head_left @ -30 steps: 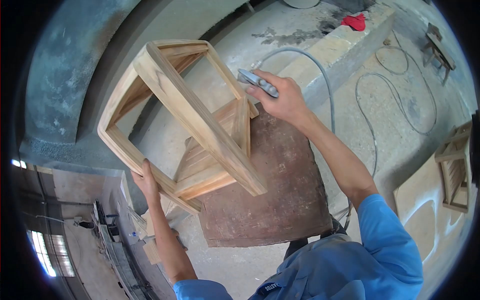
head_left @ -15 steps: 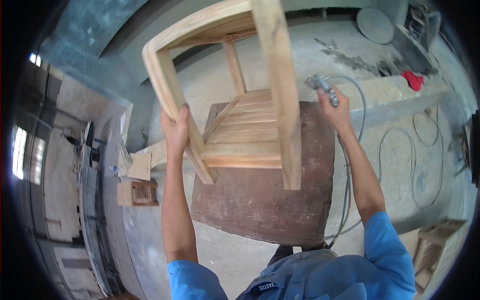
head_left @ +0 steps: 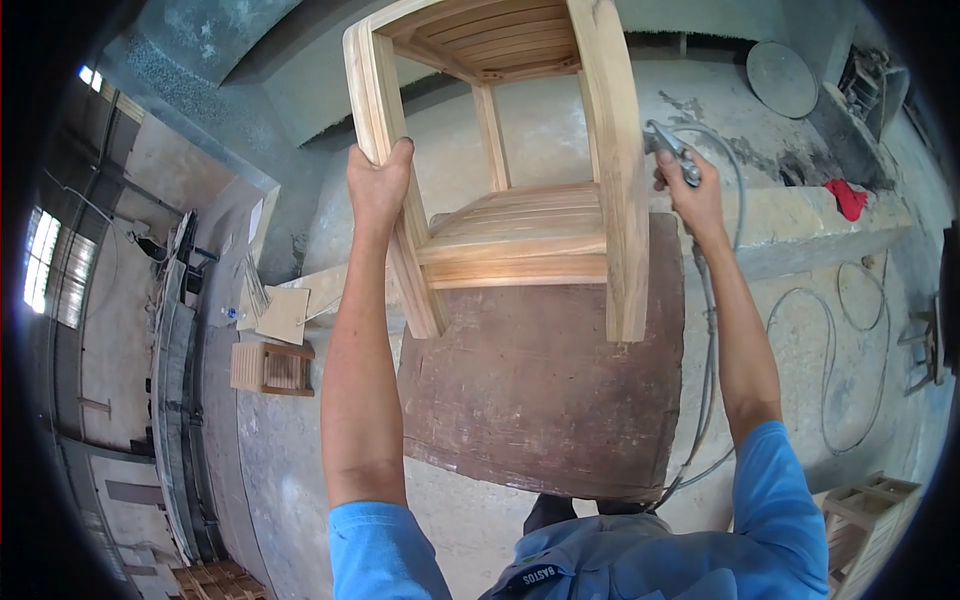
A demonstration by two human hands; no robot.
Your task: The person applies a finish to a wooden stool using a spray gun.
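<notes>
My left hand [head_left: 380,185] grips one leg of a pale wooden side table [head_left: 515,250], thumb on the near side. The side table has a slatted top and a slatted lower shelf, and it is tilted over a brown, worn work surface [head_left: 540,400]. To its right, my right hand [head_left: 697,195] is closed around a metal spray gun [head_left: 677,155] with a hose [head_left: 738,180] attached. The gun's front end points toward the table's right leg, close beside it.
A concrete ledge [head_left: 790,225] with a red cloth [head_left: 847,200] runs behind the work surface. Looped hose [head_left: 830,350] lies on the floor at right. Slatted wooden pieces stand at left [head_left: 272,368] and lower right [head_left: 865,530]. A round disc [head_left: 781,80] leans at the back.
The side table has swung to a more level, squarer angle, showing more of its slatted top's underside. Both hands have shifted slightly right in view and keep their grips.
</notes>
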